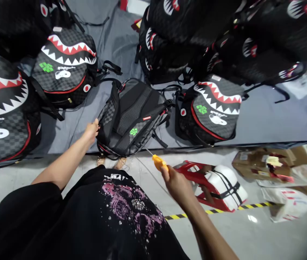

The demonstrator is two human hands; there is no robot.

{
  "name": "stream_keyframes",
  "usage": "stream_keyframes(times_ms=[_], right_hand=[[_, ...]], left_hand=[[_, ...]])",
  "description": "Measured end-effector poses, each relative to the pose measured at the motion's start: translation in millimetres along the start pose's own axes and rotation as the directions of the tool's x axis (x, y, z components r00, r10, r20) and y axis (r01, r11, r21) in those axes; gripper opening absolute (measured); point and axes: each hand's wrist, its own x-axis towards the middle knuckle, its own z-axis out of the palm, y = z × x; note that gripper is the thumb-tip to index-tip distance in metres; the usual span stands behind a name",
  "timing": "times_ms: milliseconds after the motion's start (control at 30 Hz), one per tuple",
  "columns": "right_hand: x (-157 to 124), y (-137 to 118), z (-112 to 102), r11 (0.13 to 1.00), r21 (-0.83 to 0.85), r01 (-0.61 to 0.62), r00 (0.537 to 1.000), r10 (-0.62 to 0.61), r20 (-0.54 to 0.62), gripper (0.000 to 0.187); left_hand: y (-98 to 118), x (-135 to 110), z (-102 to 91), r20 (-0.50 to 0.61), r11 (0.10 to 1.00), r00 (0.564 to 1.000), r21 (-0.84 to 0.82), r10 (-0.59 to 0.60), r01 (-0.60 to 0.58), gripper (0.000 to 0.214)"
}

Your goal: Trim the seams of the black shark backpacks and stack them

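A black checkered backpack [135, 112] lies with its strap side up at the front edge of the grey-covered table. My left hand [90, 130] is closed on the backpack's left edge. In my right hand [173, 178] is a yellow-handled tool [158, 163] with a thin metal shaft, its exact kind unclear. The shaft points at the backpack's lower right side; I cannot tell whether its tip touches the fabric. Green lettering and a small red label show on the straps.
Shark-mouth backpacks stand left [63, 68] and right [213, 110] of this one, with several more behind. On the floor to the right are a red stool [196, 168] with a strapped white pad and a cardboard box [247, 164]. The table [272, 119] is covered in grey cloth.
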Motion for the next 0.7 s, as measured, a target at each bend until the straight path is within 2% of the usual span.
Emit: stream_keyframes(times_ms=[100,167,300,400,567,700], right_hand=[[-7,-23,42,0.998,0.020,-0.057,0.998,0.057,0.015,0.039],[-6,-36,66,0.993,0.045,-0.111,0.994,0.112,-0.003,0.039],[4,-61,96,0.974,0.126,-0.189,0.980,0.195,-0.034,0.042],[17,-85,104,0.968,0.183,-0.171,0.982,0.182,-0.044,0.046],[46,-128,101,0.965,0.259,-0.050,0.992,0.079,-0.103,0.045],[46,-128,102,0.962,0.266,-0.061,0.990,0.092,-0.108,0.043]], left_hand=[[9,18,-2.9,0.073,0.992,0.990,0.020,-0.124,0.123,0.032],[10,25,-0.3,0.147,0.979,0.968,0.028,-0.205,0.203,0.035],[7,31,1.7,0.226,0.953,0.926,0.073,-0.304,0.295,0.035],[8,35,-2.2,0.261,0.942,0.906,0.101,-0.334,0.319,0.032],[12,38,-6.7,0.363,0.940,0.867,0.120,-0.342,0.320,0.032],[8,39,-5.2,0.457,0.937,0.820,0.110,-0.344,0.332,0.044]])
